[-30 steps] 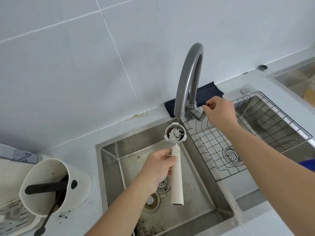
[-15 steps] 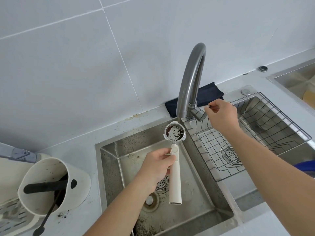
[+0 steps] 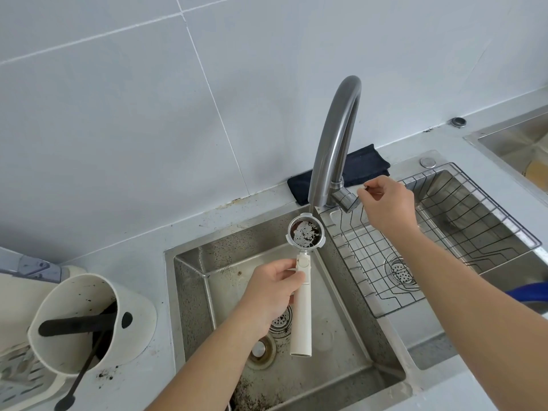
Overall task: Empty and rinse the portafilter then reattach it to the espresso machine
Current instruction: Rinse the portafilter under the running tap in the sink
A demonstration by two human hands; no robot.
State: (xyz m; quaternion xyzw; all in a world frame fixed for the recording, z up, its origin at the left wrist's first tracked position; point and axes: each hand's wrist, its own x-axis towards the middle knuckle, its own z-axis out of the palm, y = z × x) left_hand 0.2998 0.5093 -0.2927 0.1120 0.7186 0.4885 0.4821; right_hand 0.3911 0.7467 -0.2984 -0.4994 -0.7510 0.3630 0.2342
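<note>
Portafilter (image 3: 305,234) sits under the tap (image 3: 333,137), held by the left hand (image 3: 274,295). Right hand (image 3: 387,203) pinches the tap's lever. Rinsing now; next, tip it clean.

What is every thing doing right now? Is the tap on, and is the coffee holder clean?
portafilter: held upright under the spout, basket wet and still dirty with grounds.
faucet: running, a thin stream.
left hand: shut on the portafilter handle.
right hand: pinching the faucet lever.
left sink: speckled with grounds.
knock box: tipped, holding grounds.
</note>
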